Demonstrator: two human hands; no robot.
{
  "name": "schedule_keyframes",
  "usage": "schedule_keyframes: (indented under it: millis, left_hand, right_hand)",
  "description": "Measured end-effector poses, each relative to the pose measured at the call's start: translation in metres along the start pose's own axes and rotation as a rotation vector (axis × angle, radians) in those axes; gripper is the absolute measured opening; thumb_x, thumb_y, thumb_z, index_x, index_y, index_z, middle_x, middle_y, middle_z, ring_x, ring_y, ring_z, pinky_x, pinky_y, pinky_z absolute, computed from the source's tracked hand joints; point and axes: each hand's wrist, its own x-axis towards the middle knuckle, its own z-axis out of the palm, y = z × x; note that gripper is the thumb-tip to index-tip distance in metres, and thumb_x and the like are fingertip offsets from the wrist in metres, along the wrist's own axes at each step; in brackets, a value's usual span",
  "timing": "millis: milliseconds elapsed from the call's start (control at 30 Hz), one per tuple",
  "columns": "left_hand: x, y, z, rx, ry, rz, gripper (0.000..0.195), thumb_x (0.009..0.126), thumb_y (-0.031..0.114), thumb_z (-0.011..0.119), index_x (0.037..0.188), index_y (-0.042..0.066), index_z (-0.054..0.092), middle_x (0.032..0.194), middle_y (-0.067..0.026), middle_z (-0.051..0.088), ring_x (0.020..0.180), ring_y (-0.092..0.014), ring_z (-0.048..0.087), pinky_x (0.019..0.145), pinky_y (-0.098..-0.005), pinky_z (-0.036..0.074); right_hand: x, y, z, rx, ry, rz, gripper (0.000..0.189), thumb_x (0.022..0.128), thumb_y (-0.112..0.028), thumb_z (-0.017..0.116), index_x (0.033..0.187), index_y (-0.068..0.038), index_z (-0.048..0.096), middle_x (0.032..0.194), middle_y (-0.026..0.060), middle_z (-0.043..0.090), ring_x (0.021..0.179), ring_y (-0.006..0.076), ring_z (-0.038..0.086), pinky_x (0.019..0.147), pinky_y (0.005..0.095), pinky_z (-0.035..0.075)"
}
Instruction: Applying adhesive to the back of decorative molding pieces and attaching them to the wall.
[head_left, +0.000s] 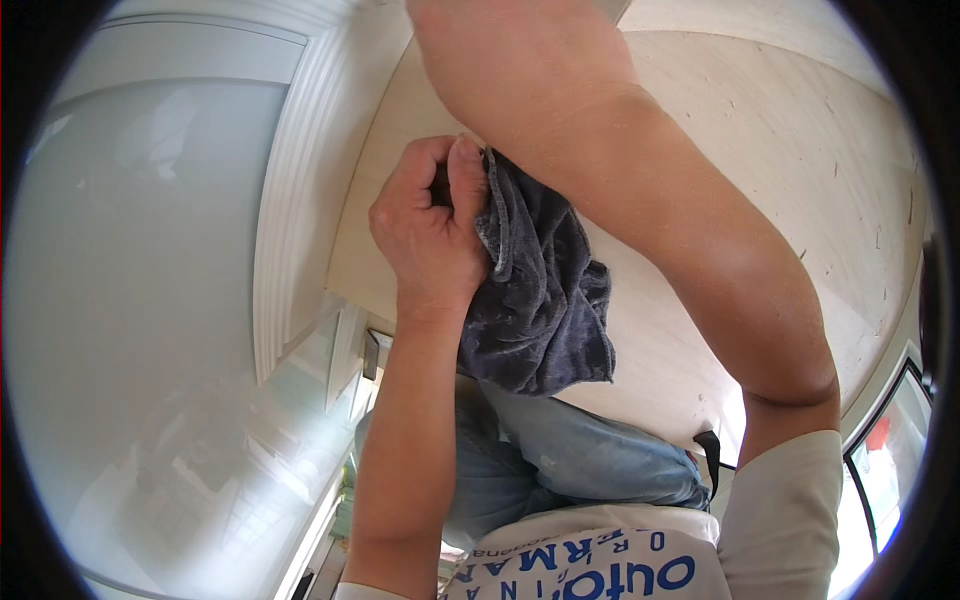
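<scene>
My left hand (435, 217) is closed around a bunched edge of a dark grey plush cloth (536, 307). The cloth hangs in loose folds to the right of my left wrist, its lower edge just above my jeans. My right arm reaches across the upper part of the view. Only the back of my right hand (525, 45) shows at the top edge; its fingers are cut off by the frame, so what they touch cannot be seen. Behind both arms lies a pale wood-grain panel (750, 157) with scattered dark scuffs.
A glossy pale cabinet door (165, 217) fills the left side, beside a white fluted moulding (300, 180). Below me are my blue jeans (592, 450) and a black strap (708, 450). A dark-framed window or glass panel (896, 450) stands at the lower right.
</scene>
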Motion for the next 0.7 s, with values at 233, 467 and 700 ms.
schedule_keyframes:
  millis: [233, 467, 700]
  left_hand:
    - [0.0, 0.004, 0.0, 0.044, -0.006, 0.026, 0.027, 0.103, 0.029, 0.069, 0.092, 0.005, 0.071, 0.072, -0.0095, 0.068, 0.065, -0.022, 0.064, 0.065, -0.0339, 0.051]
    - [-0.001, 0.003, 0.0, 0.007, -0.008, -0.027, 0.025, 0.102, 0.028, 0.069, 0.093, 0.005, 0.071, 0.075, -0.0096, 0.069, 0.066, -0.021, 0.064, 0.066, -0.0332, 0.051]
    - [0.0, 0.0, 0.001, 0.0, -0.005, 0.001, 0.026, 0.102, 0.03, 0.069, 0.093, 0.005, 0.071, 0.077, -0.0102, 0.07, 0.069, -0.024, 0.066, 0.068, -0.0354, 0.053]
  right_hand:
    - [-0.005, 0.002, 0.003, 0.145, -0.11, 0.205, 0.025, 0.098, -0.006, 0.056, 0.118, 0.01, 0.059, 0.092, 0.0223, 0.073, 0.084, 0.0339, 0.076, 0.066, 0.0377, 0.062]
    - [-0.001, 0.001, 0.014, 0.101, 0.071, 0.126, 0.028, 0.099, -0.005, 0.054, 0.122, 0.009, 0.061, 0.094, 0.0241, 0.072, 0.085, 0.0357, 0.075, 0.069, 0.0397, 0.062]
    - [0.011, 0.011, 0.012, 0.122, -0.033, 0.103, 0.024, 0.099, -0.005, 0.053, 0.118, 0.006, 0.063, 0.092, 0.0232, 0.073, 0.084, 0.0345, 0.076, 0.069, 0.041, 0.062]
